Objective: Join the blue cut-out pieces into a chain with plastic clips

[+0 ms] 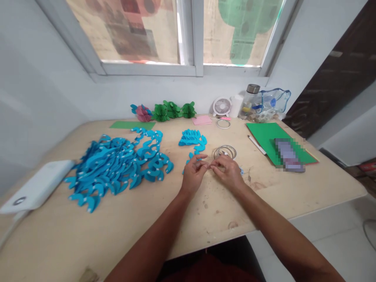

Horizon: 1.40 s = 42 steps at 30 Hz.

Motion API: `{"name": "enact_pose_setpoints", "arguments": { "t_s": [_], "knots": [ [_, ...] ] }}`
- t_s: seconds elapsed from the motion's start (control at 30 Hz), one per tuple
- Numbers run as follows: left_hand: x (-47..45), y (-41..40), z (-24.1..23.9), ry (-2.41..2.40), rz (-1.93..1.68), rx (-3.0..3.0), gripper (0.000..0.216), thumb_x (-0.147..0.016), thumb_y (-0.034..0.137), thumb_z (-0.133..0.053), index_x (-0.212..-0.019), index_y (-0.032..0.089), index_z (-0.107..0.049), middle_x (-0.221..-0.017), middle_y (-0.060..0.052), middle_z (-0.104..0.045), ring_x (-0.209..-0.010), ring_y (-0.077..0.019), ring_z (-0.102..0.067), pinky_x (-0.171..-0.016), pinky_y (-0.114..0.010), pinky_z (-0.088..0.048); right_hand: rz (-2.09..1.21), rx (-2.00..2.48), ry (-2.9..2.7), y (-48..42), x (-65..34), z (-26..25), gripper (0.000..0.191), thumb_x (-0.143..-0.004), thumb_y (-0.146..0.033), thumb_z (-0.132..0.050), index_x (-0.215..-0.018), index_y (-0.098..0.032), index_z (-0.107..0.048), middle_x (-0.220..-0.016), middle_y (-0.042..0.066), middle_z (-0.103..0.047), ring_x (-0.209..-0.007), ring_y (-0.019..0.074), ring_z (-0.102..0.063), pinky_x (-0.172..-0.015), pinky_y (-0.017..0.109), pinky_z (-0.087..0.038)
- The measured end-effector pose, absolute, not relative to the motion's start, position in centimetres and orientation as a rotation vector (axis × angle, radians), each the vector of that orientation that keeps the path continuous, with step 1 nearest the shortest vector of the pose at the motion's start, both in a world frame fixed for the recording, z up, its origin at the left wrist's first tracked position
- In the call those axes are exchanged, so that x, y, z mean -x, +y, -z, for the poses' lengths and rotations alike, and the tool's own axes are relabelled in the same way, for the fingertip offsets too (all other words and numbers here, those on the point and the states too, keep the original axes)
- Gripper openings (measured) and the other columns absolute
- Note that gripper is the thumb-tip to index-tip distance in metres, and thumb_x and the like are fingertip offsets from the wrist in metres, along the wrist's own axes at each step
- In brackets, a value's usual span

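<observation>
1. The left hand (194, 172) and the right hand (227, 170) nearly meet at the fingertips, to the right of a large heap of blue, curved, white-spotted paper pieces (114, 164). Each grip is a narrow pinch; I cannot tell what, if anything, lies between the fingertips. Such a close pinch probably suits something small, steadied from both sides.

2. A smaller blue paper cluster (192, 138) also lies right of the heap, beyond the left hand. Its short trail runs toward that hand, likely for easy reach; whether they touch is hidden.

3. Thin, silver-grey, round rings (225, 146) lie farther right of the heap, just past the right hand, overlapping, perhaps to stay together.

4. The heap itself spreads over the pale wooden bench (117, 227), apparently kept aside so both forearms have room.

5. Just left of the heap sits a white, flat, rectangular device (41, 184).

6. Well right of the heap are a slim white pen-like stick (257, 145) and a flat green sheet (264, 135), with a blurred, phone-shaped object (289, 154) resting partly on it.

7. Beyond the heap, rightward along the wall, stand ruffled green paper ornaments (172, 109), a round white fan (222, 106) and a clear, metal-capped bottle (248, 103), presumably out of the arms' way.
</observation>
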<state>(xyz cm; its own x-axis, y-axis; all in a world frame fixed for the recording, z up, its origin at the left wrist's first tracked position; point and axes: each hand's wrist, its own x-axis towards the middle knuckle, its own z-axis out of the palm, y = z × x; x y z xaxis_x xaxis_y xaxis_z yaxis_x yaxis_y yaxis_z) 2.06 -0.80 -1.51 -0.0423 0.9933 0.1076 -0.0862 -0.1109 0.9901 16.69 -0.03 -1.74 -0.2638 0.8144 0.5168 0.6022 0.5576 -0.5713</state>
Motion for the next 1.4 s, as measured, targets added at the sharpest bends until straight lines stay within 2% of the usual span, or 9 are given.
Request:
{"name": "enact_pose_setpoints", "arguments": {
  "t_s": [0.3,0.4,0.53,0.63,0.7,0.9,1.07,1.27,1.4],
  "knots": [
    [-2.0,-0.8,1.8,1.191,-1.355,-1.332,0.024,-0.071,0.018,-0.058,-0.095,0.016,-0.059,-0.069,0.0,-0.067,-0.067,-0.0138,-0.064,-0.07,-0.027,-0.05,-0.383,1.224,-2.028,0.1,-16.6,2.0,0.011,-0.081,-0.02,-0.053,-0.07,-0.019,-0.053,-0.07,0.002,-0.053,-0.068,0.0157,-0.048,-0.063,0.027,-0.035],
    [-1.8,-0.7,1.8,1.246,-1.393,-1.432,0.026,-0.073,0.017,-0.056,-0.099,0.017,-0.058,-0.074,-0.001,-0.068,-0.07,-0.014,-0.064,-0.071,-0.027,-0.05,-0.478,1.184,-2.02,0.0,-16.5,1.8,0.013,-0.081,-0.021,-0.053,-0.069,-0.019,-0.051,-0.068,0.001,-0.051,-0.064,0.014,-0.046,-0.06,0.026,-0.034],
    [-0.5,0.0,1.7,1.325,-1.509,-1.484,0.03,-0.074,0.019,-0.054,-0.105,0.019,-0.055,-0.093,-0.005,-0.067,-0.086,-0.0165,-0.064,-0.071,-0.027,-0.05,-0.676,1.12,-1.99,-0.2,-16.3,1.5,0.013,-0.082,-0.024,-0.053,-0.071,-0.018,-0.052,-0.065,-0.001,-0.049,-0.06,0.012,-0.044,-0.057,0.024,-0.033],
    [0.9,0.7,1.3,1.543,-1.538,-1.485,0.028,-0.077,0.021,-0.052,-0.105,0.018,-0.055,-0.087,-0.004,-0.067,-0.079,-0.0164,-0.064,-0.068,-0.027,-0.049,-0.778,1.105,-1.936,-0.3,-16.2,1.7,0.013,-0.081,-0.026,-0.055,-0.071,-0.018,-0.053,-0.065,-0.001,-0.05,-0.059,0.0112,-0.043,-0.056,0.024,-0.032],
    [1.7,1.0,1.0,1.738,-1.445,-1.61,0.028,-0.077,0.019,-0.051,-0.104,0.018,-0.056,-0.086,-0.004,-0.067,-0.08,-0.0177,-0.063,-0.07,-0.028,-0.048,-0.817,1.123,-1.889,-0.2,-16.2,1.8,0.013,-0.08,-0.027,-0.056,-0.07,-0.018,-0.054,-0.064,-0.002,-0.05,-0.058,0.0104,-0.042,-0.054,0.023,-0.032],
    [1.9,0.9,1.0,1.963,-0.74,-2.041,0.045,-0.073,0.023,-0.057,-0.118,0.02,-0.05,-0.092,-0.009,-0.068,-0.09,-0.0253,-0.061,-0.072,-0.032,-0.044,-0.885,1.172,-1.752,0.0,-16.4,1.8,0.015,-0.077,-0.03,-0.058,-0.07,-0.017,-0.055,-0.062,-0.003,-0.051,-0.054,0.0093,-0.041,-0.051,0.022,-0.031],
    [2.0,0.8,1.2,2.003,-0.567,-2.157,0.049,-0.073,0.021,-0.058,-0.12,0.021,-0.047,-0.107,-0.013,-0.065,-0.095,-0.0276,-0.059,-0.072,-0.032,-0.043,-0.867,1.168,-1.741,0.0,-16.5,1.8,0.015,-0.076,-0.03,-0.059,-0.069,-0.018,-0.057,-0.061,-0.003,-0.052,-0.054,0.0095,-0.042,-0.051,0.022,-0.032],
    [2.4,0.9,1.0,1.971,-0.55,-2.061,0.051,-0.073,0.019,-0.058,-0.123,0.02,-0.045,-0.094,-0.011,-0.067,-0.086,-0.0253,-0.06,-0.067,-0.03,-0.042,-0.85,1.176,-1.736,0.0,-16.5,1.9,0.013,-0.075,-0.029,-0.059,-0.07,-0.017,-0.058,-0.063,-0.002,-0.053,-0.055,0.0098,-0.044,-0.052,0.022,-0.033],
    [2.4,0.9,0.7,1.968,-0.727,-1.982,0.054,-0.073,0.022,-0.059,-0.125,0.02,-0.044,-0.079,-0.006,-0.065,-0.079,-0.0243,-0.06,-0.067,-0.03,-0.042,-0.864,1.181,-1.697,0.0,-16.5,1.9,0.013,-0.074,-0.029,-0.059,-0.069,-0.017,-0.058,-0.063,-0.002,-0.053,-0.057,0.0106,-0.046,-0.053,0.023,-0.034]
  ]
}}
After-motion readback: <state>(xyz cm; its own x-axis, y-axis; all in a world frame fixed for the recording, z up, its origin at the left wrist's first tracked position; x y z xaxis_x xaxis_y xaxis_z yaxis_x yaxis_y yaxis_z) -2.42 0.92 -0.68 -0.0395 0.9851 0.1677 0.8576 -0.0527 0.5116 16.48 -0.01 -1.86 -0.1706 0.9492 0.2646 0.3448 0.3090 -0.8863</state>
